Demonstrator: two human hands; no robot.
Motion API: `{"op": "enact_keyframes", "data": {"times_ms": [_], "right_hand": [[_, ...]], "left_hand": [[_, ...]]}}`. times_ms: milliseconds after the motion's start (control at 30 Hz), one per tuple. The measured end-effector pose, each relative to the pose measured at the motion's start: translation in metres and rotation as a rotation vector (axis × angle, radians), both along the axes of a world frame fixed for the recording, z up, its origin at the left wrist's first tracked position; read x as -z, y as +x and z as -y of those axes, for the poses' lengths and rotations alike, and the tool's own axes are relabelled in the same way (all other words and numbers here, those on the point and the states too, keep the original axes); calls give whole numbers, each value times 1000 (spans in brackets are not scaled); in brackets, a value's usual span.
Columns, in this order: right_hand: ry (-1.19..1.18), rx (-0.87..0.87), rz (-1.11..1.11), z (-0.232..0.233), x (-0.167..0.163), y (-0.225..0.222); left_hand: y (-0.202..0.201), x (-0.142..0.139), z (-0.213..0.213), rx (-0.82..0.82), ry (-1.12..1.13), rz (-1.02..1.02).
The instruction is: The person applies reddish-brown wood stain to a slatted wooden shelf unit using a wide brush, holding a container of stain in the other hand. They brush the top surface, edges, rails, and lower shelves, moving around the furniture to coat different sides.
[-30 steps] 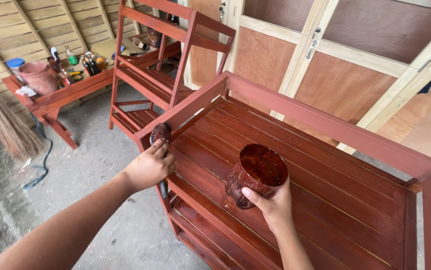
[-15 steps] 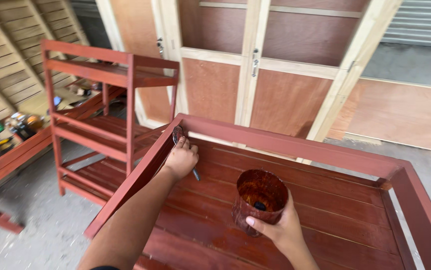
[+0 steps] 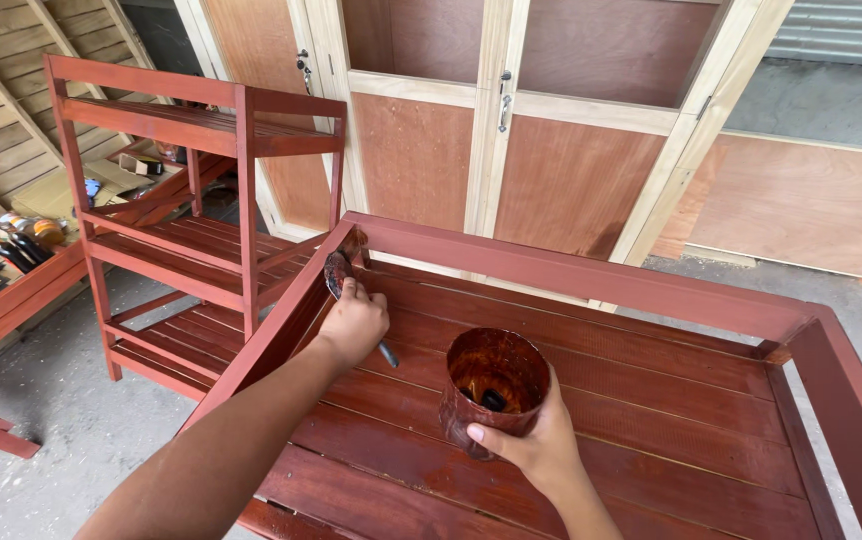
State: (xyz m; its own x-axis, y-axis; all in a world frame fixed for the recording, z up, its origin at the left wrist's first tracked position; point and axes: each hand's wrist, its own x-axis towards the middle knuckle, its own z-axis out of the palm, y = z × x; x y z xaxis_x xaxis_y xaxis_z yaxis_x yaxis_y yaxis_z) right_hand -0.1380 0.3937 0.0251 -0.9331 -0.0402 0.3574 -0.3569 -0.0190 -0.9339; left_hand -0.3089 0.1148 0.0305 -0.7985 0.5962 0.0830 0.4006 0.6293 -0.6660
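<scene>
The left hand (image 3: pixel 353 322) is gripping a paintbrush (image 3: pixel 339 275) against the red slatted rack's (image 3: pixel 591 275) corner rail. The right hand (image 3: pixel 536 445) is clasping a stained cup (image 3: pixel 491 385) above the rack's slats.

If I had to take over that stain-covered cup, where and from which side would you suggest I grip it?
Probably around the lower side wall of the cup, coming from the near side, as the right hand does now. It stands upright with an open mouth and dark liquid inside, so a side grip keeps it level. The left hand with the brush occupies the far-left side.
</scene>
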Motion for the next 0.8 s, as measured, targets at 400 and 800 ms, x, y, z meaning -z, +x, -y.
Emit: {"op": "enact_keyframes", "data": {"times_ms": [400, 800], "right_hand": [[33, 39, 85, -14, -22, 5], [-98, -19, 19, -13, -30, 2]], "left_hand": [[-61, -45, 2, 186, 18, 45], [-54, -7, -28, 152, 20, 19]]}}
